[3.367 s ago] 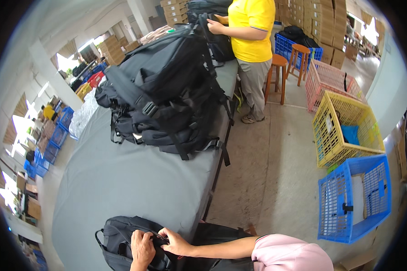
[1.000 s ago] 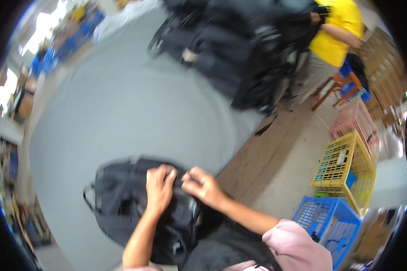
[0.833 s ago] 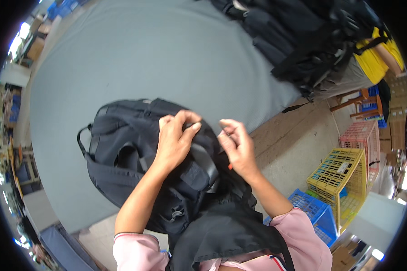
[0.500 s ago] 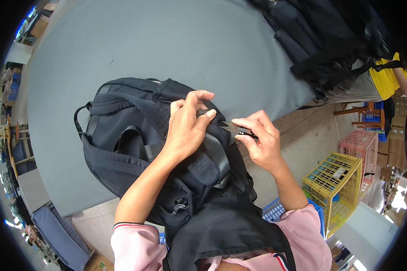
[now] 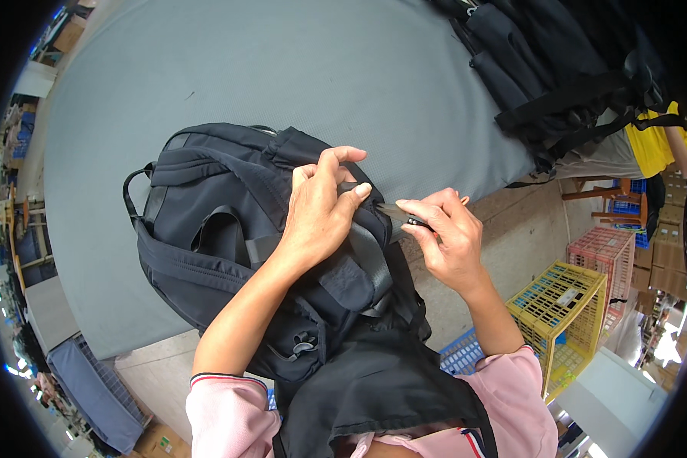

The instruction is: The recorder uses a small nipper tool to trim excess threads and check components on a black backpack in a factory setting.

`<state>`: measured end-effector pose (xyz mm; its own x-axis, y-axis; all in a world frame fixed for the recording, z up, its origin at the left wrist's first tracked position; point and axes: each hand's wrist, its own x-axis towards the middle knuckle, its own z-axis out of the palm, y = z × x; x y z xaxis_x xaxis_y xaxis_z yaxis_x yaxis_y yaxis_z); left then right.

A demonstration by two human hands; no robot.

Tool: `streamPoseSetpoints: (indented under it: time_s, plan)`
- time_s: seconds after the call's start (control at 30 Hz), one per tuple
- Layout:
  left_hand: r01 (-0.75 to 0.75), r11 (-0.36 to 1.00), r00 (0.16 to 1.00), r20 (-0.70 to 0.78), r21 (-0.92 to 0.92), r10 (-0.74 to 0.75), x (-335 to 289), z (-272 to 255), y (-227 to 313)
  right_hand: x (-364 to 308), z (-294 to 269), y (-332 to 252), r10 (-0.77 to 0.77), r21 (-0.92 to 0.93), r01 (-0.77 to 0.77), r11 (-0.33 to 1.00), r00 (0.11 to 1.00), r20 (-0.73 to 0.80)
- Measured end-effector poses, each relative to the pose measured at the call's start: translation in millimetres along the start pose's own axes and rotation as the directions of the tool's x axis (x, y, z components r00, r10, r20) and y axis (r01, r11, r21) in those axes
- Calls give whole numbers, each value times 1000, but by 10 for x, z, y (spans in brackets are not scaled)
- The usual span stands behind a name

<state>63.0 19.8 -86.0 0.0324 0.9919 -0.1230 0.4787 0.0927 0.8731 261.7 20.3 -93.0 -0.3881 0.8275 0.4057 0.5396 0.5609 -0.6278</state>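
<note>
A black backpack [image 5: 187, 206] lies on the near edge of a grey-covered table, its straps and a carry handle facing up. My left hand [image 5: 317, 206] rests on its right side, thumb and forefinger pinching a fold of the black fabric. Just right of that fold, my right hand [image 5: 450, 233] is closed around small thread snips [image 5: 417, 223] with a dark handle. Their pale metal blade points left and reaches the backpack's edge. Whether the tip touches the cloth is hard to make out.
The grey table cover [image 5: 282, 61] stretches away beyond the backpack. More black bags [image 5: 542, 69] are heaped at the far right. Yellow [image 5: 557, 298] and pink [image 5: 603, 248] plastic crates stand on the floor at right. A person in a yellow top [image 5: 653, 149] is beyond the heap.
The right hand has turned slightly, and the snips' blade now shows more plainly against the backpack's edge. My left hand keeps its pinch in nearly the same place.
</note>
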Motion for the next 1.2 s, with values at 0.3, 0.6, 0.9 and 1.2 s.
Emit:
streamPoseSetpoints:
  time_s: [0.3,0.6,0.9,1.2]
  plan:
    - [-28,996,999,-25,-85,26,-6,78,-175,-60,0,-16,46,-83,-42,996,998,47]
    - [-31,995,998,-56,-98,26,-108,164,-98,-461,449,-115,500,698,-355,622,866,-6]
    - [-191,979,979,-78,-66,186,-57,200,-169,-456,681,-99,456,654,-367,662,889,38]
    - [-165,971,985,-81,-171,153,-110,278,-28,-508,751,-51,475,683,-335,649,880,-21]
